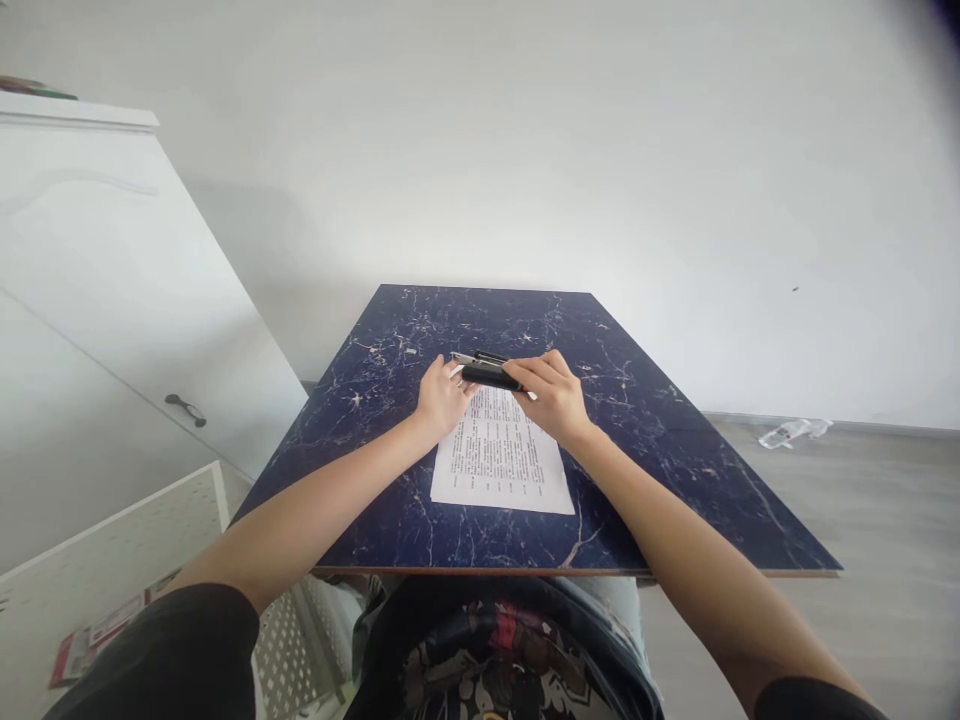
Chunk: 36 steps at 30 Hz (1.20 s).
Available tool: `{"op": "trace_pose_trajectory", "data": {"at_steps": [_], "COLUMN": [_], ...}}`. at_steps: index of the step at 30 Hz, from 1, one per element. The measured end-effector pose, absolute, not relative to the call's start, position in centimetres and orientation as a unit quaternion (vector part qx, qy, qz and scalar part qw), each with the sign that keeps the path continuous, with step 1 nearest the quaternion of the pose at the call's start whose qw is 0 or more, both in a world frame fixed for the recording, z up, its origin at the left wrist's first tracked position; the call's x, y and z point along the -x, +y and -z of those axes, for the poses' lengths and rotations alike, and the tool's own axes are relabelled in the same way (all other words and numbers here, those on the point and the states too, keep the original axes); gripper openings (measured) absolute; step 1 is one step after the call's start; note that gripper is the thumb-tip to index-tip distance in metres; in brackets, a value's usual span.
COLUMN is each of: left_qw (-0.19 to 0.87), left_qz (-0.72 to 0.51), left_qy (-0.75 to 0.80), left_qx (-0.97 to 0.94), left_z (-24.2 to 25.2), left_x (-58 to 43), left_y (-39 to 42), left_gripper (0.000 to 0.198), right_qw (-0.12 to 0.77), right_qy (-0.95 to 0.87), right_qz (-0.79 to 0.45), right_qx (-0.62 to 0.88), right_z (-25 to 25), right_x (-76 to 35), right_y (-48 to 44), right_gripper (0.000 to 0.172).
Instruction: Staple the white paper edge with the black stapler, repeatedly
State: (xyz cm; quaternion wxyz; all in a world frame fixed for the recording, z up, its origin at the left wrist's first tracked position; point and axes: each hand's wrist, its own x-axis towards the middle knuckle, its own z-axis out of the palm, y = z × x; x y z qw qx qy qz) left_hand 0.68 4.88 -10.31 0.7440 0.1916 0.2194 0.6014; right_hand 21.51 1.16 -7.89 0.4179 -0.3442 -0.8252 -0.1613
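Over the paper, my right hand [551, 395] is closed around the rear of a black stapler [491, 376], whose silver metal part shows along the top. My left hand [444, 398] is at the stapler's front end, palm turned up and thumb raised. Its fingers are stretched out and partly hidden under the stapler; whether they bear its weight I cannot tell. Beneath both hands a printed white sheet of paper [502, 460] lies flat, its far end covered by the hands and stapler.
The dark blue marble-patterned table [637, 470] stands against a white wall. A white cabinet [112, 260] is at the left, with a pale low surface [142, 530] holding a red-and-white packet [97, 640]. Clear plastic [795, 432] lies on the floor at right.
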Motion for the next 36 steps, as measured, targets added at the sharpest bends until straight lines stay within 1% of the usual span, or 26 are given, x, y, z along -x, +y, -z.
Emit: {"op": "trace_pose_trajectory", "data": {"at_steps": [4,6,8,13,15,17,19,21,23,25,28,31,33,36], "left_qw": [0.765,0.767,0.763,0.722,0.704,0.665,0.589,0.495,0.438,0.436,0.497,0.546,0.535,0.475], "left_qz": [-0.583,-0.577,-0.580,-0.622,-0.632,-0.660,-0.716,-0.766,-0.779,-0.768,-0.737,-0.710,-0.707,-0.703], "left_qy": [0.200,0.215,0.222,0.239,0.268,0.299,0.306,0.286,0.259,0.234,0.193,0.175,0.179,0.200], "left_qx": [-0.185,-0.184,-0.180,-0.189,-0.183,-0.178,-0.216,-0.293,-0.367,-0.406,-0.416,-0.409,-0.426,-0.491], "left_z": [10.0,9.9,9.9,10.2,10.2,10.0,9.6,9.0,8.5,8.3,8.6,8.8,8.4,7.4], "left_x": [-0.7,-0.6,-0.6,-1.1,-1.1,-0.6,0.1,0.7,0.9,0.5,-0.7,-1.4,-1.4,-1.0], "left_y": [4.4,4.5,4.8,5.3,5.6,5.9,6.1,6.0,5.6,4.9,3.6,2.9,2.7,2.1], "left_gripper": [0.033,0.034,0.032,0.009,0.010,0.012,0.014,0.013,0.011,0.011,0.017,0.018,0.017,0.017], "right_qw": [0.363,0.347,0.338,0.375,0.407,0.449,0.475,0.466,0.438,0.415,0.401,0.404,0.404,0.402], "right_qy": [-0.862,-0.871,-0.879,-0.863,-0.837,-0.787,-0.725,-0.682,-0.663,-0.661,-0.671,-0.682,-0.686,-0.693], "right_qz": [0.215,0.217,0.207,0.168,0.150,0.127,0.075,-0.012,-0.091,-0.143,-0.189,-0.205,-0.205,-0.190], "right_qx": [0.280,0.270,0.265,0.296,0.333,0.403,0.493,0.564,0.600,0.609,0.594,0.574,0.570,0.567], "right_z": [8.4,8.7,8.9,8.8,8.6,8.4,8.2,8.3,8.6,9.1,9.9,10.5,10.8,11.0], "right_x": [-21.6,-21.8,-22.0,-21.8,-21.5,-21.2,-21.1,-21.1,-21.2,-21.3,-20.9,-20.4,-20.2,-20.2], "right_y": [1.1,1.2,1.3,1.3,1.2,1.1,1.2,1.5,1.9,2.2,2.6,2.7,2.8,3.0], "right_gripper": [0.037,0.039,0.040,0.039,0.035,0.027,0.021,0.023,0.026,0.028,0.026,0.024,0.024,0.027]}}
